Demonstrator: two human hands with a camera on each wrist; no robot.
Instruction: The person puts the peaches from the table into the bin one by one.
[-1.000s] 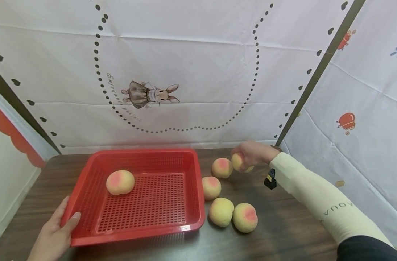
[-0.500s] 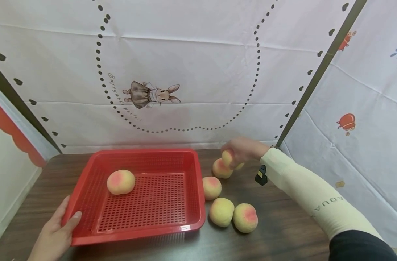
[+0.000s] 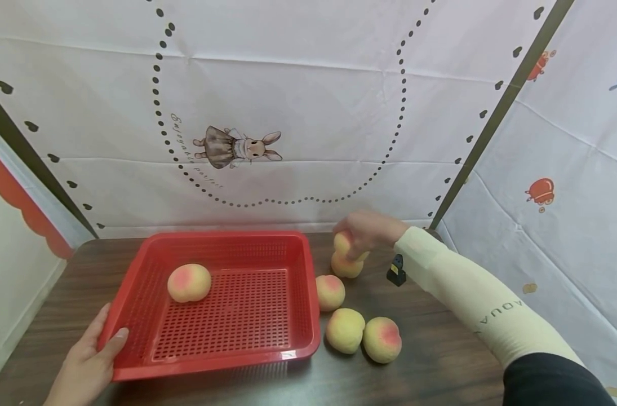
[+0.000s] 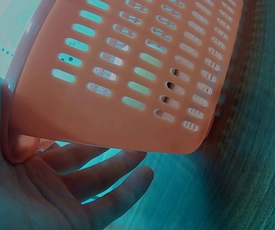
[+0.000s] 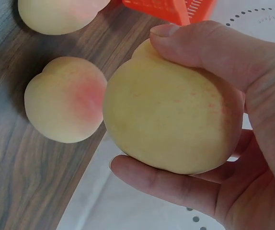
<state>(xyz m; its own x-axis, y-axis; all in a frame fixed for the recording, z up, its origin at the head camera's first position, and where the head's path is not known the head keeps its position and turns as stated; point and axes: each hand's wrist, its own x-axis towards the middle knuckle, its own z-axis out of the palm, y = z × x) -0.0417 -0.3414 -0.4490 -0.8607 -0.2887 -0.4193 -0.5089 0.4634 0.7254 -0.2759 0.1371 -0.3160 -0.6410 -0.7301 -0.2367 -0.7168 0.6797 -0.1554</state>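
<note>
I saw the person's right arm stretched forward and inward, the right hand turned downward, thumb and fingers curved in a grip. The left hand gripped nearer to the body, its thumb apart from the loosely spread fingers.

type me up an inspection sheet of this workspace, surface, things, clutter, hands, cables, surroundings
surface: brown wood-grain table
basket: red, slatted, standing on the table
peach in basket: one, left of its middle
loose peaches: four on the table, right of the basket
clutter: nothing seen
left hand: holds the basket's near left corner area, thumb over the rim
right hand: grips a sixth peach
cables: nothing seen
surroundings: white printed sheets behind and to the right
</note>
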